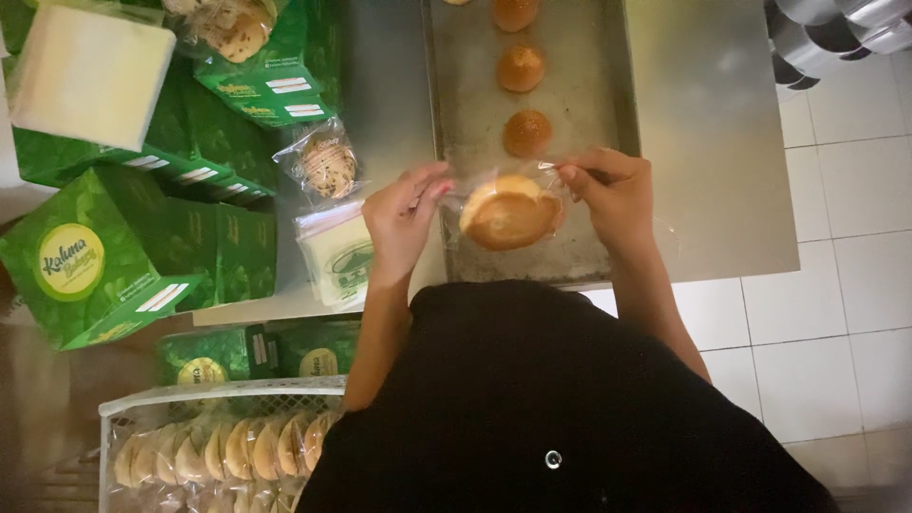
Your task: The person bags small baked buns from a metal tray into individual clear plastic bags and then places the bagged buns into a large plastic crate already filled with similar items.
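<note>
A golden bun point(510, 215) sits inside a clear plastic bag point(456, 199) that both hands hold over the near end of a metal baking tray point(589, 104). My left hand point(401, 220) pinches the bag's left edge. My right hand point(616, 195) grips the bag's right edge. Three more buns lie in a row up the tray: one point(527, 133) just beyond the bag, another point(521, 68) farther, a third point(514, 12) at the top edge.
A stack of empty clear bags point(334, 255) lies left of my left hand, with a bagged bun point(327, 164) beyond it. Green cartons point(104, 256) crowd the left. A white crate point(218, 446) of bagged buns stands lower left. White floor tiles point(836, 285) show on the right.
</note>
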